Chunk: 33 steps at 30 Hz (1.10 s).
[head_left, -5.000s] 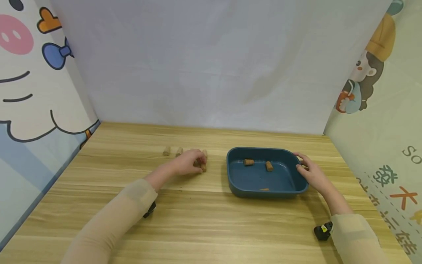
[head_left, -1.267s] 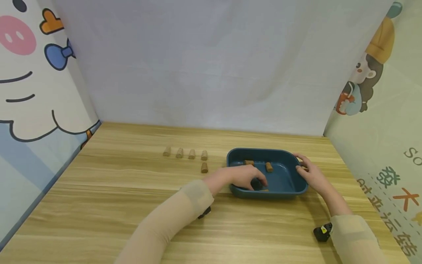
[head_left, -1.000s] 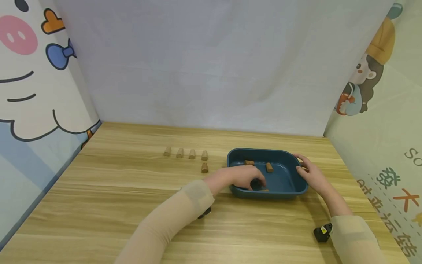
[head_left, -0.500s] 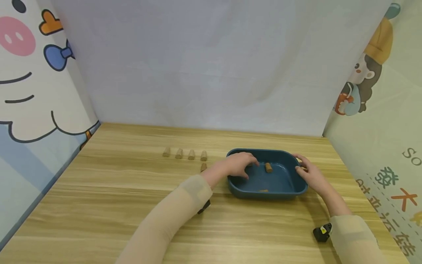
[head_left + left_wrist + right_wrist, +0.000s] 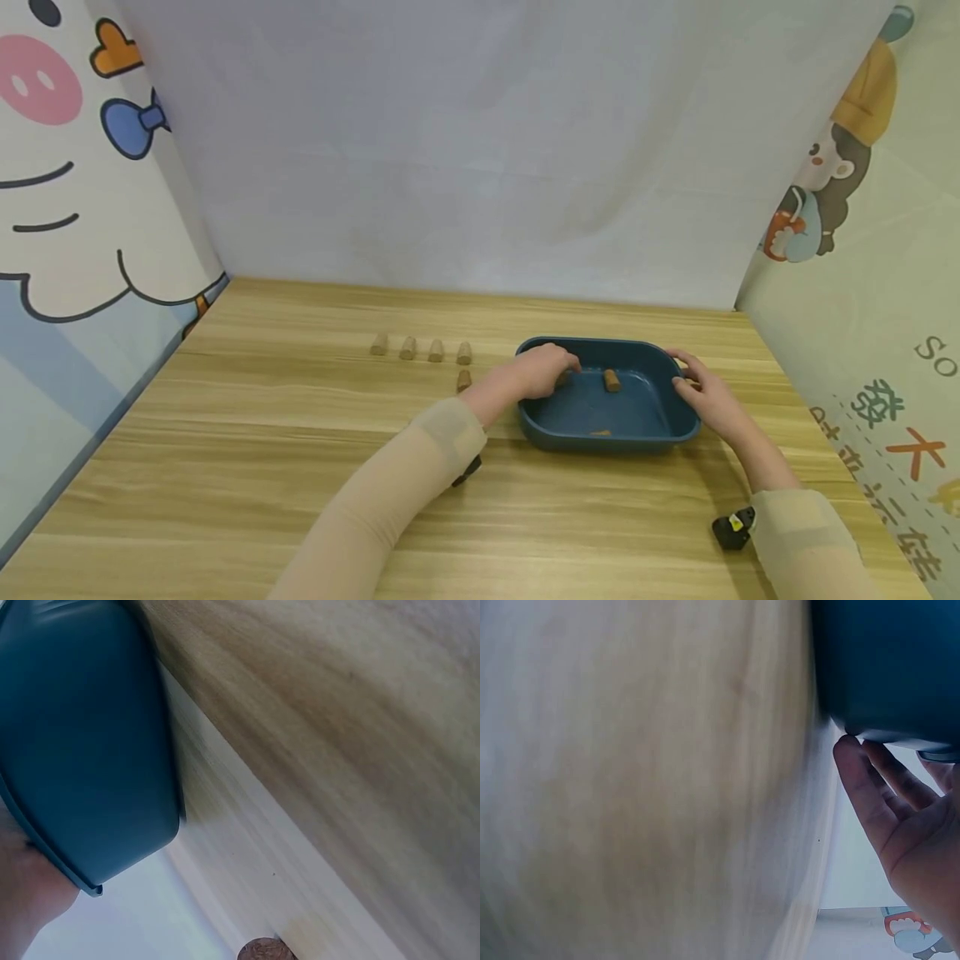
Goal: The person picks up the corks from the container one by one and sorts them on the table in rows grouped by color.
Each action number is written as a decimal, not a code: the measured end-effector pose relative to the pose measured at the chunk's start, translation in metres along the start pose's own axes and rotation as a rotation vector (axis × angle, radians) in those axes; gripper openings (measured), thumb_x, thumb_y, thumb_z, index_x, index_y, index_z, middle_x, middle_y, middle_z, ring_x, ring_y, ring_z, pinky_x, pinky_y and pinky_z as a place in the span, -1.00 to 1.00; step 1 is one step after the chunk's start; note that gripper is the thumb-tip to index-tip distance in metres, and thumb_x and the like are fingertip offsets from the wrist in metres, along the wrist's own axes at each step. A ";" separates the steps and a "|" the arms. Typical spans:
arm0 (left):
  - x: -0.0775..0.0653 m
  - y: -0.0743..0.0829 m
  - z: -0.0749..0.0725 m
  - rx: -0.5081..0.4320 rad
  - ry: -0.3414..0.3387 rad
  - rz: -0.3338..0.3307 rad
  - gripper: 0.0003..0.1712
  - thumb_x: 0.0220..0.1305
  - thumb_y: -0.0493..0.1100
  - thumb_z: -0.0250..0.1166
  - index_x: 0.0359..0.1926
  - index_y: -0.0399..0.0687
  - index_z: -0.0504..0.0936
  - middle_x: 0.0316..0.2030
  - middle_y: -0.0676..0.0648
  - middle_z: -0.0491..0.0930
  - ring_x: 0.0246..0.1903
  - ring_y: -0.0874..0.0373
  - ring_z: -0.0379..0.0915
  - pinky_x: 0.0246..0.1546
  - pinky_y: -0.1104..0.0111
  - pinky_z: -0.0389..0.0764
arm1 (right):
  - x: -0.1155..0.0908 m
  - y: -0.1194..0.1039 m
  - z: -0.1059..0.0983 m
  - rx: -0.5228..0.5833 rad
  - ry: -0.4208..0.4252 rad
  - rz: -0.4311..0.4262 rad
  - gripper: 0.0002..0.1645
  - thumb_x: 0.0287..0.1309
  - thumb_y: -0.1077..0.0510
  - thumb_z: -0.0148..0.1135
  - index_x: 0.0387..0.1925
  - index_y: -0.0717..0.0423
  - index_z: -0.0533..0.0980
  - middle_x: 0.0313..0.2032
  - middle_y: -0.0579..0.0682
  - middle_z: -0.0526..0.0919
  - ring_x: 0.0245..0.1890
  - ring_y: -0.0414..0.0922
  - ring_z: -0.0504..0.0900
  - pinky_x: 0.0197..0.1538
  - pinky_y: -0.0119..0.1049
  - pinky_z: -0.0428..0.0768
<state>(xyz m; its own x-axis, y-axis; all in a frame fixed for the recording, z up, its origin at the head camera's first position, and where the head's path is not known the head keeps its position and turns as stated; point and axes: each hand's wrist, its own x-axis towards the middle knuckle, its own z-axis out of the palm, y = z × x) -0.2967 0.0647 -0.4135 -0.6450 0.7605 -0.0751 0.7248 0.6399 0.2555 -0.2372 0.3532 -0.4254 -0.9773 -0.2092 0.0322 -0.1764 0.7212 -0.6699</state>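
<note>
My left hand (image 5: 538, 371) reaches over the left rim of a dark blue plastic tub (image 5: 607, 444), its fingers curled down around a cork stopper (image 5: 562, 378) that is mostly hidden beneath them. Inside the tub lie another cork (image 5: 612, 381) near the back wall and one (image 5: 602, 433) half covered by the front wall. My right hand (image 5: 708, 400) grips the tub's right end, thumb over the rim and fingers outside; the right wrist view shows those fingers (image 5: 881, 791) along the outer wall. In the left wrist view my left hand (image 5: 30, 892) bends over the rim.
Several corks stand in a row (image 5: 436, 351) on the wooden table (image 5: 247, 417), left of the tub. A darker cork (image 5: 464, 381) stands in front of the row's right end, close to my left forearm. A pale cloth (image 5: 480, 167) hangs behind the table.
Over the last seconds my left hand moved right from the corks on the table into the tub, then toward its back-left corner, where its spread fingers closed. The right hand stayed put.
</note>
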 end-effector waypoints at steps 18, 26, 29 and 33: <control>-0.005 -0.001 -0.001 0.004 0.039 0.068 -0.68 0.40 -0.27 0.03 0.05 -0.01 0.61 -0.01 0.02 0.61 -0.07 0.19 0.54 -0.17 0.51 0.55 | 0.000 -0.001 -0.001 0.004 0.004 -0.006 -0.39 0.42 0.17 -0.15 0.41 0.22 0.04 0.27 0.49 0.18 0.20 0.41 0.29 0.11 0.29 0.38; -0.016 -0.003 -0.011 -0.004 0.079 0.103 -0.65 0.30 -0.36 0.12 0.06 -0.06 0.59 -0.11 -0.01 0.60 -0.08 0.18 0.51 -0.02 0.45 0.51 | -0.002 -0.003 -0.001 0.011 0.009 -0.008 -0.39 0.41 0.18 -0.14 0.41 0.23 0.04 0.27 0.50 0.17 0.21 0.41 0.27 0.14 0.32 0.32; -0.021 -0.005 -0.015 -0.017 0.079 0.124 -0.65 0.27 -0.34 0.18 0.08 -0.09 0.58 -0.07 -0.03 0.58 0.00 0.16 0.47 0.07 0.42 0.48 | -0.002 -0.003 -0.001 0.004 0.011 -0.010 -0.39 0.41 0.18 -0.15 0.40 0.24 0.04 0.25 0.51 0.19 0.20 0.41 0.27 0.15 0.32 0.32; -0.029 -0.007 -0.020 -0.063 0.089 0.138 -0.63 0.23 -0.34 0.23 0.08 -0.10 0.56 -0.08 -0.03 0.56 -0.01 0.17 0.46 0.06 0.42 0.48 | -0.001 -0.003 0.000 -0.005 0.010 -0.006 -0.39 0.41 0.17 -0.15 0.40 0.24 0.04 0.24 0.51 0.21 0.19 0.42 0.28 0.14 0.32 0.33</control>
<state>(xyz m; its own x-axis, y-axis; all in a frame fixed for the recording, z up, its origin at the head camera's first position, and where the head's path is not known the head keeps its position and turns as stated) -0.2882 0.0357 -0.3936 -0.5617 0.8259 0.0496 0.7928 0.5201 0.3179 -0.2355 0.3513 -0.4230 -0.9774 -0.2068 0.0441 -0.1831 0.7233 -0.6658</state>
